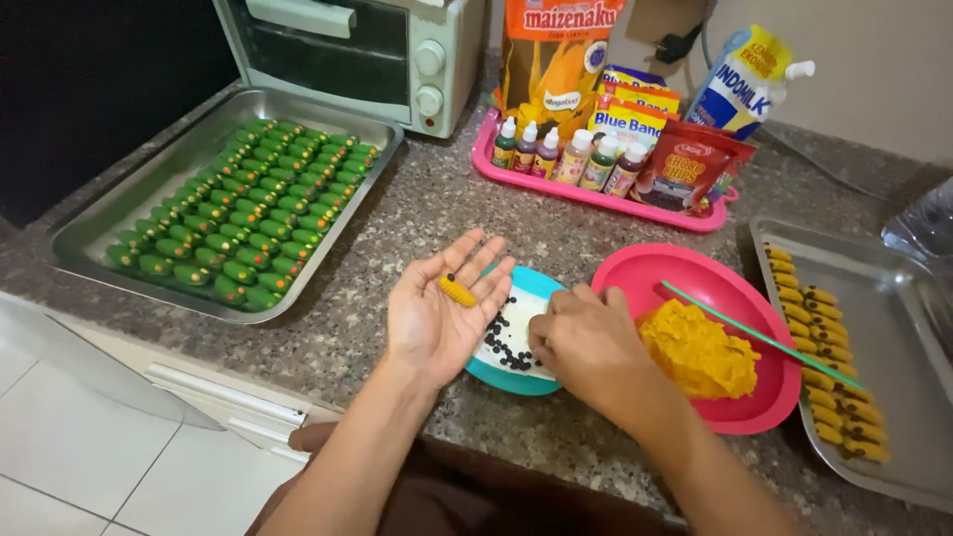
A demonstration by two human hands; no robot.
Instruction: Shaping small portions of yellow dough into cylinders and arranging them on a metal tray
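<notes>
My left hand (437, 313) lies palm up over the counter with a small ridged yellow dough piece (458, 291) resting on its fingers, a dark bead at one end. My right hand (586, 342) reaches down into a teal-rimmed plate (526, 382) that holds several small dark chips (501, 342), its fingertips pinched among them. Whether a chip is between the fingers cannot be told. A pink bowl (685, 273) to the right holds a lump of yellow dough (697, 352) and a thin green stick (754, 333).
A metal tray (109, 213) at the left carries rows of green dough pieces. Another metal tray (893, 298) at the right holds yellow ones. A pink tray (596, 197) with small colouring bottles and packets stands at the back, beside a toaster oven (377, 50).
</notes>
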